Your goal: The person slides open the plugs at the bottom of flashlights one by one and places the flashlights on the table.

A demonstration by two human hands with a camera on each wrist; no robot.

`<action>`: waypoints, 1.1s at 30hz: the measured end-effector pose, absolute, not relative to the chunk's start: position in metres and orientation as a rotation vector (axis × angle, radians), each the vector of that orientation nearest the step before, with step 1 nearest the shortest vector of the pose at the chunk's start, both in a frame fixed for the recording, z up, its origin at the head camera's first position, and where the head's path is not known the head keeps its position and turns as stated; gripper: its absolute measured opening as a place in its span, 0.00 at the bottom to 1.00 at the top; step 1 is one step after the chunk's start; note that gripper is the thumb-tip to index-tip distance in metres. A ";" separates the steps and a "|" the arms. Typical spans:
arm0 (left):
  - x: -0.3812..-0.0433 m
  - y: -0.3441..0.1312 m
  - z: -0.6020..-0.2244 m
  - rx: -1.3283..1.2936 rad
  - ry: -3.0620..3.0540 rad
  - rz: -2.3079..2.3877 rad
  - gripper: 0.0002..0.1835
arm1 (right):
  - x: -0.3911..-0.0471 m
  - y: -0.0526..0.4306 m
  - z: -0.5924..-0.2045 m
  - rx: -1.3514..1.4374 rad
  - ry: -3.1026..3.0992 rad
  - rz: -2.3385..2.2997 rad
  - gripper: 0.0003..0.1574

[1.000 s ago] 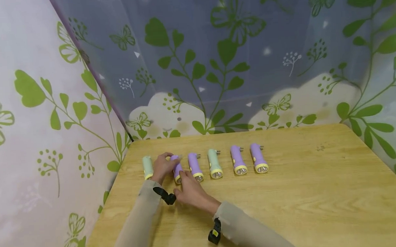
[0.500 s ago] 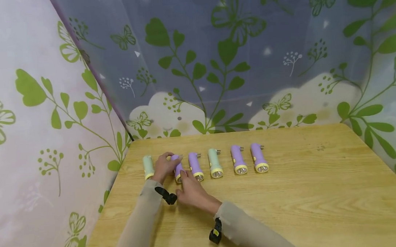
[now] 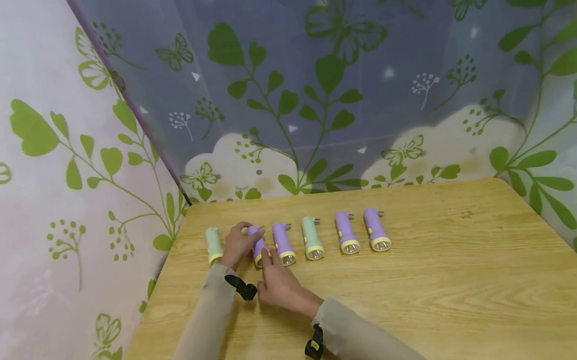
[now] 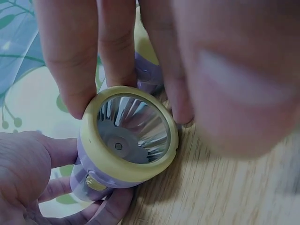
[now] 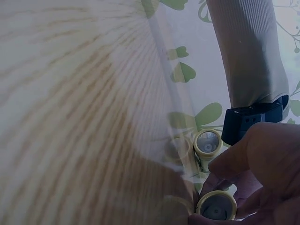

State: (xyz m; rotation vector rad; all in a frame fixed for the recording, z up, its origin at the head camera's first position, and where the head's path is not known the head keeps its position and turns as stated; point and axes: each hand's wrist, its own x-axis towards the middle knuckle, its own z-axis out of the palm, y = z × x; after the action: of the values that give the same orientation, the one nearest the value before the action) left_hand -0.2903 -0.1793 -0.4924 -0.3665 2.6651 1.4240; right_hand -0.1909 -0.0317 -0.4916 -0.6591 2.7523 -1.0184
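Both hands are at a purple flashlight (image 3: 258, 247) with a yellow rim, second from the left in a row on the table. My left hand (image 3: 238, 246) grips its body near the plug end, fingers behind and thumb in front. At the lens end, the fingertips of my right hand (image 3: 280, 283) hold the rim from its sides. In the left wrist view, the flashlight's lens (image 4: 133, 129) faces the camera, and the right thumb (image 4: 234, 84) is blurred and apart from it. The right wrist view shows the yellow rim (image 5: 216, 193) between fingers.
Left of the hands lies a green flashlight (image 3: 214, 245). To the right are another purple one (image 3: 282, 238), a green one (image 3: 311, 235) and two more purple ones, all with lenses facing the near side. The wooden table (image 3: 440, 291) backs onto a patterned curtain (image 3: 285, 95).
The head view has shifted slightly. Both hands stay on the same purple flashlight, with only a slight shift of the right hand; the flashlights keep their places in the row.
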 end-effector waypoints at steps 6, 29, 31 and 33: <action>-0.286 -0.178 -0.492 -0.379 2.637 1.401 0.29 | -0.186 -0.032 -0.494 -0.637 2.773 -0.977 0.54; -0.291 -0.177 -0.481 -0.289 2.808 1.173 0.37 | -0.199 -0.013 -0.453 -0.739 2.757 -1.124 0.42; -0.291 -0.178 -0.476 -0.257 2.847 1.153 0.36 | -0.202 -0.010 -0.446 -0.738 2.754 -1.157 0.40; -0.292 -0.180 -0.470 -0.231 2.869 1.154 0.36 | -0.203 -0.007 -0.438 -0.718 2.757 -1.161 0.40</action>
State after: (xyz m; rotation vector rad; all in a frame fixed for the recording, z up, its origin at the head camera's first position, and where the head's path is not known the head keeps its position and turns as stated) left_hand -0.2924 -0.1800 -0.4701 -0.2312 2.8692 1.1545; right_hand -0.2033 -0.0073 -0.4378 -0.7181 2.7566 -1.1611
